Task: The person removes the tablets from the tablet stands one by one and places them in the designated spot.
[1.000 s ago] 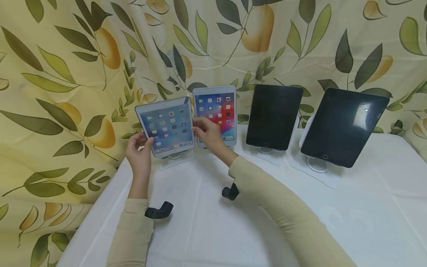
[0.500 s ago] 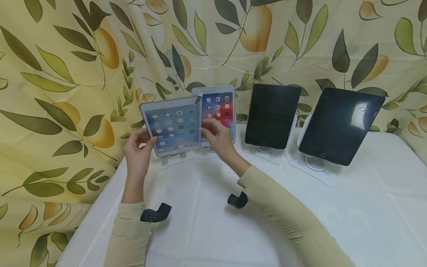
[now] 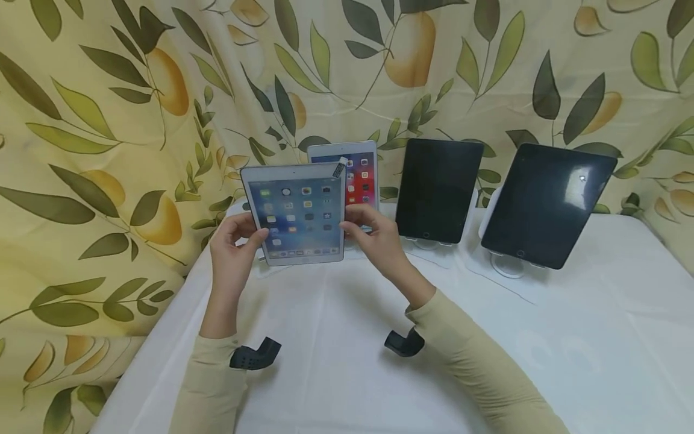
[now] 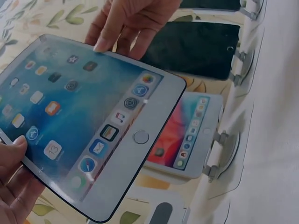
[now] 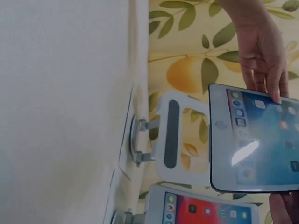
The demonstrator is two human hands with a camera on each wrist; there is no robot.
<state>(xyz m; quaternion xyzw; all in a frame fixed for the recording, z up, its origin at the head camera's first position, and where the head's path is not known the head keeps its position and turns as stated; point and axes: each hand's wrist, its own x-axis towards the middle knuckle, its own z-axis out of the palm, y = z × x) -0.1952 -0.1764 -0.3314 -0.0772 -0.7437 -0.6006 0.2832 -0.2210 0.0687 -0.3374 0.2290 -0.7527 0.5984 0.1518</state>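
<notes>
A white-bezelled tablet point(image 3: 295, 220) with a blue home screen is held upright by both hands, tilted back slightly. My left hand point(image 3: 234, 250) grips its left edge, thumb on the front and fingers behind. My right hand point(image 3: 382, 241) pinches the opposite edge in the same way. A small dark printed tag sits at the tablet's top right corner. In the right wrist view a white tablet stand point(image 5: 172, 134) with a grey pad shows behind the held tablet, apart from it. Another white tablet point(image 3: 367, 172) with a red and blue screen is partly hidden behind the held one.
Two black-screened tablets, one nearer the middle point(image 3: 439, 190) and one farther right point(image 3: 547, 208), lean on stands. A white cloth covers the table point(image 3: 336, 361). Behind hangs a leaf-and-fruit patterned curtain point(image 3: 217, 78). Each sleeve carries a black wrist mount.
Both hands have brought the blue-screen tablet off its stand, to the right and toward me. It now covers more of the red-screen tablet and stands straighter.
</notes>
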